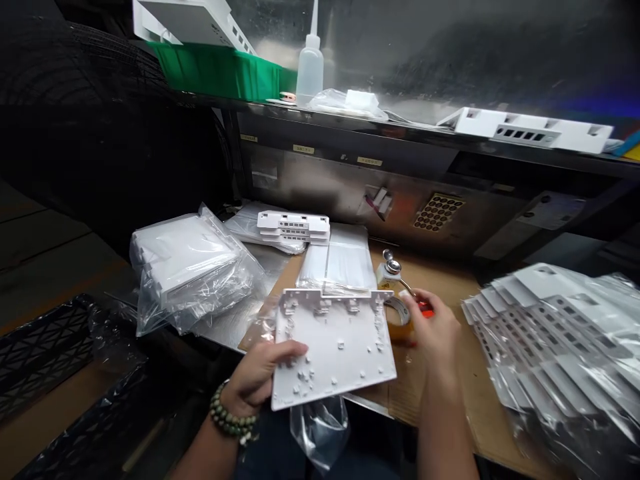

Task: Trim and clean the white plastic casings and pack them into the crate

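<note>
Clasping a white panel [325,350] in the left hand [257,370] at its 8 o'clock edge, thumb on top, other fingers mostly out of sight beneath. Probably held there to leave the studded face up and open to view, near the edge of the counter [465,377].

Reaching to 2 o'clock of the panel with the right hand [440,327], fingers bent in close about a red tool [426,309], just beside a tape roll [397,313]. Impossible to tell, through blur and knuckles, whether gripping or merely touching.

Set at 1 o'clock, perhaps for easy reach: a pump bottle [391,272], its base hidden. Stacked at 12, sleeves [340,257] of film, near end blocked by the panel. Wrapped in plastic at 10, bagged panels [185,250]; fanned at 3, bagged shells [555,333], likely spread to either side to leave the middle free, the latter cut off by the frame.

Showing at 6, below the panel, a clear bag [320,433], upper part covered; hard to say what supports it. Too small to read: labels [303,149] under the shelf [415,131].
</note>
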The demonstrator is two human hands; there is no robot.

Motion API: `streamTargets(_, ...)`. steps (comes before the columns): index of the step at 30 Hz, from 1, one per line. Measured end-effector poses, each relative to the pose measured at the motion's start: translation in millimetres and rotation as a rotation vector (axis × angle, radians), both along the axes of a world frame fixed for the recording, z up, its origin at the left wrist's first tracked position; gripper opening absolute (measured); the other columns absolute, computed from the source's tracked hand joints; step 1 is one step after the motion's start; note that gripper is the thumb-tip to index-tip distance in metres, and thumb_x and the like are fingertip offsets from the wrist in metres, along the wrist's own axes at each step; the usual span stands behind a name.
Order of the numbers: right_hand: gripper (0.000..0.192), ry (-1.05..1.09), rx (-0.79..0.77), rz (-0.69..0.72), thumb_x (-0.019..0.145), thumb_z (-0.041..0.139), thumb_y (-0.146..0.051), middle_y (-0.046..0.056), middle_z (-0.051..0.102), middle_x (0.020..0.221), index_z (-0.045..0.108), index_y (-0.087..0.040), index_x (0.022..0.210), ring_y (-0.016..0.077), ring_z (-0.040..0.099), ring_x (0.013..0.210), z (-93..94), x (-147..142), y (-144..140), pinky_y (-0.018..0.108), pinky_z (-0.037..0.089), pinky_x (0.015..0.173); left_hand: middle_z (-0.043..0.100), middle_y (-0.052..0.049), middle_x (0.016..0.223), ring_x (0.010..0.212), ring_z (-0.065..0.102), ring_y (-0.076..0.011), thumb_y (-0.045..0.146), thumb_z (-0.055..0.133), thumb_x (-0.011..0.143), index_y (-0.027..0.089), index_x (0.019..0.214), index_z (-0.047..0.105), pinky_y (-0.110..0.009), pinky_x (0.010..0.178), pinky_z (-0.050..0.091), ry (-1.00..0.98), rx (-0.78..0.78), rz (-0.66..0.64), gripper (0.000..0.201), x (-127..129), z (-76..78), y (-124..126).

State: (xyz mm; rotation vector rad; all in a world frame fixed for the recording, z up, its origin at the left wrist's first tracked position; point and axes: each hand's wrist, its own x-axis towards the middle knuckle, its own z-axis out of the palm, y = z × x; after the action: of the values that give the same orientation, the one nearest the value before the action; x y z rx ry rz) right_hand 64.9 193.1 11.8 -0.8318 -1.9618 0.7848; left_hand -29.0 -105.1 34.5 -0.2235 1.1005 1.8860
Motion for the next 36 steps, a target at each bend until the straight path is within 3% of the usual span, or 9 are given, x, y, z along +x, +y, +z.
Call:
streamTargets(4, 0.049, -0.07, -0.079, 0.11, 0.064, 0.083, -0.068, 0.01, 0.078, 0.086, 0.078, -0.02, 0.077, 0.0321, 0.062, 0.096, -29.0, -6, 11, 0.053, 0.047, 0.095, 0.08, -0.016, 0.078, 0.068, 0.078, -0.0297, 0.004, 0.076, 0.072, 0.006, 0.089, 0.075, -0.039, 0.067, 0.067, 0.002, -0.04, -0.003, 0.018, -25, -2.3, -19)
streamTargets(7, 0.06, -0.014, -0.147, 0.198, 0.085, 0.062, -0.073, 0.013, 0.078, 0.113, 0.08, -0.018, 0.101, 0.0303, 0.065, 0.111, -29.2, -10, -10, 0.051, 0.049, 0.101, 0.08, -0.02, 0.081, 0.075, 0.08, -0.033, 0.006, 0.068, 0.079, 0.001, 0.099, 0.074, -0.043, 0.073, 0.067, -0.037, -0.042, -0.051, 0.022, -41, -5.7, -20)
streamTargets(10, 0.06, 0.044, -0.512, 0.456, 0.093, 0.057, -0.07, 0.01, 0.08, 0.107, 0.075, -0.019, 0.119, 0.0248, 0.074, 0.096, -22.7, -12, -36, 0.041, 0.061, 0.084, 0.081, -0.019, 0.082, 0.081, 0.08, -0.0351, 0.008, 0.064, 0.082, -0.001, 0.111, 0.071, -0.049, 0.081, 0.066, -0.056, -0.031, -0.096, 0.032, -50, -7.6, -14)
streamTargets(14, 0.044, 0.124, -0.855, 0.595, 0.08, 0.079, -0.061, 0.006, 0.079, 0.082, 0.078, -0.02, 0.096, 0.0276, 0.078, 0.083, -24.0, -10, -51, 0.042, 0.066, 0.076, 0.081, -0.019, 0.097, 0.102, 0.076, -0.0386, 0.029, 0.063, 0.088, 0.004, 0.119, 0.069, -0.054, 0.095, 0.06, -0.007, 0.04, -0.129, 0.04, -54, -4.7, -3)
streamTargets(17, 0.044, 0.206, -0.805, 0.54, 0.082, 0.075, -0.065, 0.006, 0.08, 0.083, 0.077, -0.022, 0.091, 0.0292, 0.079, 0.091, -31.8, -5, -45, 0.045, 0.066, 0.08, 0.078, -0.017, 0.109, 0.113, 0.072, -0.0395, 0.041, 0.062, 0.083, 0.009, 0.116, 0.07, -0.055, 0.099, 0.057, 0.207, 0.127, -0.122, 0.046, -60, -5.7, 3)
streamTargets(23, 0.06, 0.462, -0.73, 0.37, 0.092, 0.052, -0.075, 0.012, 0.079, 0.108, 0.074, -0.022, 0.108, 0.0308, 0.075, 0.109, -20.7, 27, -27, 0.05, 0.063, 0.091, 0.075, -0.011, 0.107, 0.105, 0.071, -0.0268, 0.011, 0.066, 0.063, 0.015, 0.107, 0.067, -0.039, 0.096, 0.057, 0.512, -0.005, -0.001, 0.044, -92, -25.8, 18)
streamTargets(29, 0.04, 0.807, -0.395, 0.052, 0.084, 0.078, -0.053, 0.007, 0.076, 0.112, 0.073, -0.028, 0.115, 0.0316, 0.074, 0.105, 20.5, 54, -43, 0.056, 0.062, 0.088, 0.062, -0.015, 0.134, 0.129, 0.058, -0.0322, 0.021, 0.084, 0.07, 0.017, 0.144, 0.043, -0.05, 0.117, 0.038, 0.94, -0.3, 0.059, 0.085, -141, -35.1, 73)
streamTargets(32, 0.038, 0.793, -0.204, 0.005, 0.079, 0.085, -0.045, 0.006, 0.077, 0.099, 0.076, -0.024, 0.109, 0.0279, 0.075, 0.091, 32.0, 47, -59, 0.049, 0.062, 0.087, 0.048, -0.019, 0.149, 0.144, 0.04, -0.0395, 0.016, 0.089, 0.061, 0.017, 0.147, 0.043, -0.055, 0.124, 0.024, 1.135, -0.469, 0.037, 0.099, -157, -37.3, 109)
streamTargets(36, 0.04, 0.505, 0.043, 0.057, 0.084, 0.082, -0.045, 0.011, 0.079, 0.104, 0.076, -0.019, 0.114, 0.0274, 0.076, 0.093, 36.3, 9, -69, 0.04, 0.062, 0.085, 0.038, -0.018, 0.157, 0.147, 0.031, -0.0442, 0.025, 0.086, 0.07, 0.02, 0.148, 0.043, -0.064, 0.119, 0.026, 1.278, -0.628, 0.004, 0.089, -162, -49.3, 149)
